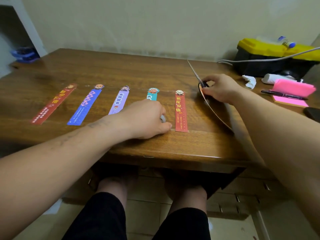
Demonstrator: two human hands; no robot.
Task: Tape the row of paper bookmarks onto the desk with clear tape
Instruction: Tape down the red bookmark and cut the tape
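Left hand [147, 118] curls round what looks like a small roll of clear tape [162, 119], thumb down on the brown wooden worktop [103, 70] beside the foot of the bright red paper bookmark [181, 111], where one glossy strip seems already stuck

Right hand [220, 89] grips one pair of black-handled scissors [196, 75]

Five bookmarks lie in the row: dark red [53, 103], blue [84, 106], lilac [119, 101], teal [152, 94] half hidden, and bright red; I see no tape on the other four, so most probably remains

left hand [145, 118] and right hand [220, 89] both curled, extended forward.
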